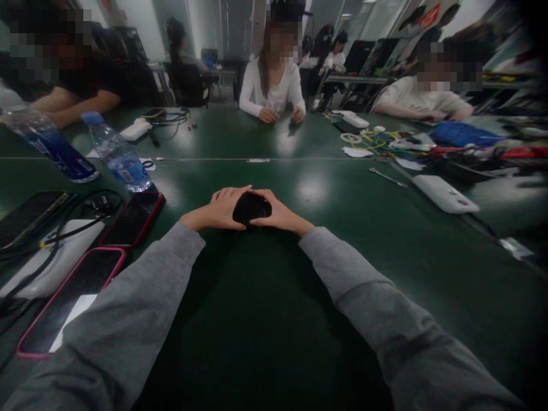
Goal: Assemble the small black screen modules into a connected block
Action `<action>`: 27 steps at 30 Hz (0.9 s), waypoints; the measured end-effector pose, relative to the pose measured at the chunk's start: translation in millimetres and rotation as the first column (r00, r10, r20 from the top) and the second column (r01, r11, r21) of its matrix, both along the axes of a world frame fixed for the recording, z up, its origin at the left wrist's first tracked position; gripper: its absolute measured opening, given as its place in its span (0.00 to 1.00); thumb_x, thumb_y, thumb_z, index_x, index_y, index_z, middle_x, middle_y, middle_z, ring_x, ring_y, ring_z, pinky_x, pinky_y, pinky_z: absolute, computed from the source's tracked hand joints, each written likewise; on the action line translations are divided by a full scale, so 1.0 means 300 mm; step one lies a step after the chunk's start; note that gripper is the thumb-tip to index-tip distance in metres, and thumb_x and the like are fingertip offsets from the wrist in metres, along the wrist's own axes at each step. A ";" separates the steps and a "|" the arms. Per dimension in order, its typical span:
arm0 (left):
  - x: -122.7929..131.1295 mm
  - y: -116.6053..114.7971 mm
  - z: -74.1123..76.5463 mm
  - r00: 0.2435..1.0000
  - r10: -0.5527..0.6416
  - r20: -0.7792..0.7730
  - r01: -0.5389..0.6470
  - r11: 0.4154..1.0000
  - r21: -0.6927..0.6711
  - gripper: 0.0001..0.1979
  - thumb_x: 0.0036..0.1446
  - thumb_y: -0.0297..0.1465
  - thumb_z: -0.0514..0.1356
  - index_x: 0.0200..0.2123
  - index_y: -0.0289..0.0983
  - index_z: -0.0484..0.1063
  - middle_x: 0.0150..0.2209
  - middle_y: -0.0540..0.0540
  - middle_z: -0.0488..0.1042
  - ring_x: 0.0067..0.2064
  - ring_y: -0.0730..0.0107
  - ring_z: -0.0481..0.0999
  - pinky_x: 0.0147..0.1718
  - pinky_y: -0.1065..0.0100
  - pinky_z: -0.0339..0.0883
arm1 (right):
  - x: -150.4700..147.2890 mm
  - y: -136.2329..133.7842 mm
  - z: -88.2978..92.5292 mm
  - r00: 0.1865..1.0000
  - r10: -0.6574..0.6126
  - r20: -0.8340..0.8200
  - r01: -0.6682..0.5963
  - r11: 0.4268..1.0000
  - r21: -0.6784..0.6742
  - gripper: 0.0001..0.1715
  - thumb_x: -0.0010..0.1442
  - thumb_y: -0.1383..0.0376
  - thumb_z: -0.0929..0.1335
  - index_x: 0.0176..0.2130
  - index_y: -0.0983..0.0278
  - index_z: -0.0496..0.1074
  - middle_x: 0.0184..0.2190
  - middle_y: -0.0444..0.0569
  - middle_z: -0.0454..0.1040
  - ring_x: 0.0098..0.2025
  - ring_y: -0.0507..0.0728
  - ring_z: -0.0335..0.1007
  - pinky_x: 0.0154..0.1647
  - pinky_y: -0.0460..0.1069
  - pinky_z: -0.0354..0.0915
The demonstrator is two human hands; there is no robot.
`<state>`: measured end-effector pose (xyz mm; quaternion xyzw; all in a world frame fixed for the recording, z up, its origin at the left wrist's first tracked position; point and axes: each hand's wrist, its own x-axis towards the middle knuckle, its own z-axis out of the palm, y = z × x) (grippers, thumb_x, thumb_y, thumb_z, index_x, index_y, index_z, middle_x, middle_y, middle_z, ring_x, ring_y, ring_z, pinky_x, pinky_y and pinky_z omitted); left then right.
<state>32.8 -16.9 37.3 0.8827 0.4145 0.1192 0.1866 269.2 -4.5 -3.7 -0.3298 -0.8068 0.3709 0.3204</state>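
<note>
- Black obj (252, 210) is held btwn both hands, over green table (261, 319); whether tabletop is touched can't be told; exact type of obj can't be made out (too dark).
- L hand (222, 208): clamped on L side of black obj, fingers wrapped twd its far edge.
- R hand (281, 213): clamped on R side of black obj, thumb laid across near face.
- Done, prob.: two-handed hold is made, judged from grip on both sides.
- Not done: no release or set-down is shown; whether black obj is altered in any way can't be judged from 1 view.
- L of black obj: red-edged phone (133, 219), pink-edged phone (81, 294), blue-capped bottle (122, 154); none held.
- R of black obj: wrench (389, 178), white device (445, 194); both untouched.
- Beyond black obj: co-worker in white top (274, 85) is seen, well apart.
</note>
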 end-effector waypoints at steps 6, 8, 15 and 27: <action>0.032 0.010 0.045 0.977 0.012 -0.214 -0.013 1.000 -0.004 0.58 0.42 0.45 0.66 0.71 0.40 0.40 0.64 0.32 0.56 0.63 0.37 0.56 0.59 0.40 0.52 | 0.002 -0.001 0.001 1.000 -0.002 -0.002 0.002 0.999 -0.048 0.51 0.47 0.51 0.78 0.63 0.58 0.57 0.61 0.55 0.55 0.63 0.66 0.56 0.67 0.66 0.54; 0.039 0.015 0.051 0.972 0.012 -0.235 -0.016 1.000 -0.017 0.59 0.42 0.47 0.66 0.71 0.39 0.40 0.63 0.31 0.56 0.63 0.37 0.57 0.59 0.41 0.52 | 0.002 0.000 0.001 1.000 0.004 -0.009 -0.004 0.999 -0.053 0.52 0.47 0.51 0.78 0.63 0.58 0.57 0.60 0.55 0.55 0.63 0.66 0.56 0.67 0.65 0.54; 0.048 0.013 0.064 0.971 -0.002 -0.240 -0.008 0.999 -0.042 0.59 0.42 0.47 0.65 0.71 0.40 0.38 0.63 0.32 0.57 0.61 0.39 0.58 0.58 0.42 0.53 | 0.002 -0.002 0.011 1.000 0.005 0.005 -0.005 0.996 -0.088 0.53 0.46 0.51 0.78 0.63 0.60 0.56 0.61 0.56 0.55 0.64 0.67 0.55 0.68 0.66 0.52; 0.046 0.030 0.005 0.994 0.030 -0.101 -0.028 0.999 0.017 0.62 0.39 0.48 0.69 0.72 0.41 0.39 0.59 0.33 0.61 0.58 0.36 0.60 0.56 0.40 0.55 | 0.055 0.025 0.011 0.919 -0.142 -0.368 -0.020 0.915 -0.403 0.51 0.46 0.43 0.76 0.63 0.52 0.59 0.61 0.49 0.61 0.68 0.64 0.50 0.71 0.64 0.45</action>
